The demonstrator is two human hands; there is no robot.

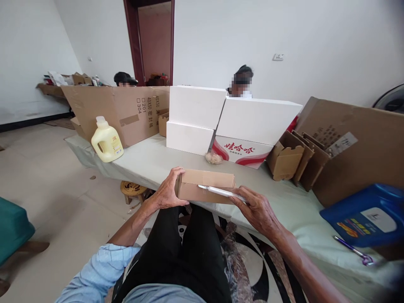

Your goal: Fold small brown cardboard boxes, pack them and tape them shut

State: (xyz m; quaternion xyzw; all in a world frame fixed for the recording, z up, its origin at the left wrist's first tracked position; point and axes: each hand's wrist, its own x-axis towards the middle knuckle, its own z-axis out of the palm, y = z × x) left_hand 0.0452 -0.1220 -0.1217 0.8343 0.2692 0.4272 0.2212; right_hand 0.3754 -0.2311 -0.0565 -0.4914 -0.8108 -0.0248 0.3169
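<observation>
L hand [168,190] was part-open, thumb & fingers spread, gripping L end of cardboard box [205,177] at near edge of table [148,160]. R hand [257,207] was closed round white knife [219,192], blade over box; couldn't tell if touching.

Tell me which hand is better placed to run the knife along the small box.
Probably the right hand: it holds the knife by its handle, blade over the small box. The left hand grips the box's left end.
</observation>
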